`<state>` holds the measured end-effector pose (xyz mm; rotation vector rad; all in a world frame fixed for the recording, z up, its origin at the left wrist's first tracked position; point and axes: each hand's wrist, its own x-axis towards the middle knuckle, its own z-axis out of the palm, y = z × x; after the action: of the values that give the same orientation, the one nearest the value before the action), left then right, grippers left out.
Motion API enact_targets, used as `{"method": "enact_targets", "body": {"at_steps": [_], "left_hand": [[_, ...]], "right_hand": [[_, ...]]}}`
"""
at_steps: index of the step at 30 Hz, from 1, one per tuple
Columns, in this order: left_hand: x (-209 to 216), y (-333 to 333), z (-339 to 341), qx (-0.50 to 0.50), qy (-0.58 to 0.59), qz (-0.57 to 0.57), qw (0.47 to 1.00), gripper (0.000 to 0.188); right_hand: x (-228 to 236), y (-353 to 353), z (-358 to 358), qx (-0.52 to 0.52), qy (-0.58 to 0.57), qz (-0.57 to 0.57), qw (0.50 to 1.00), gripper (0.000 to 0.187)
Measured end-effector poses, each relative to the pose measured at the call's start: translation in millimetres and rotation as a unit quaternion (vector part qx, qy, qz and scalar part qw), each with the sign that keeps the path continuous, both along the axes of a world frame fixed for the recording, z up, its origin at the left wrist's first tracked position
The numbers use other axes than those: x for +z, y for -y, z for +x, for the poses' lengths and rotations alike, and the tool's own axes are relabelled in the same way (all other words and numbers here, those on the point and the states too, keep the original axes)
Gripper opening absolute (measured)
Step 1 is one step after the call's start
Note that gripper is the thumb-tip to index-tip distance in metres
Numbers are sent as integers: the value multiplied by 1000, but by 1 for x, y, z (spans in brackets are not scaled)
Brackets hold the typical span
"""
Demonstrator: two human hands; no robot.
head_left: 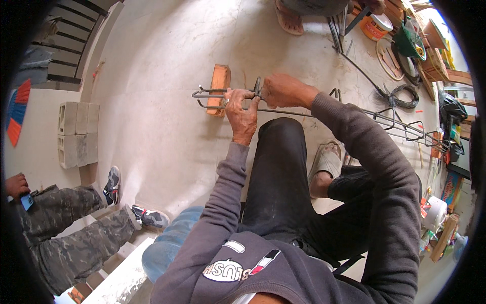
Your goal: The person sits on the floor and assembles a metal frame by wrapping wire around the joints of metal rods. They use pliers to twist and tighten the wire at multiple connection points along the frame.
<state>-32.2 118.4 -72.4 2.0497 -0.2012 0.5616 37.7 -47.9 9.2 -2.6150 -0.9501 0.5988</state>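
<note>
A long cage of thin steel reinforcing bars (298,114) runs across the floor, with bent stirrups along it. Its left end rests over an orange brick (220,76). My left hand (241,114) is closed around the cage at a stirrup (258,82), thumb and fingers pinching at the joint. Just to the right, my right hand (283,91) is clenched in a fist against the same stirrup. Whatever it grips is hidden by the fingers.
A coil of dark wire (391,99), a white-and-orange bucket (375,28) and a green bowl-like container (403,43) lie at the far right. Grey hollow blocks (73,121) are stacked left. One person in camouflage trousers (81,243) sits lower left; another's foot (289,20) shows at the top.
</note>
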Motion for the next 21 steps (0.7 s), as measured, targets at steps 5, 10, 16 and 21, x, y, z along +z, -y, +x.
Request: {"method": "enact_targets", "body": {"at_steps": [5, 10, 16, 21], "left_hand": [[2, 1, 2, 2, 37, -23, 999, 14], [-4, 6, -1, 14, 24, -38, 999, 12], [-4, 5, 3, 8, 41, -44, 998, 15], [0, -1, 5, -16, 35, -9, 999, 18]], "right_hand": [[2, -3, -15, -12, -137, 291, 947, 18], [1, -16, -12, -102, 4, 206, 973, 12], [17, -25, -8, 32, 190, 86, 977, 5], [24, -28, 0, 57, 241, 53, 967, 11]]}}
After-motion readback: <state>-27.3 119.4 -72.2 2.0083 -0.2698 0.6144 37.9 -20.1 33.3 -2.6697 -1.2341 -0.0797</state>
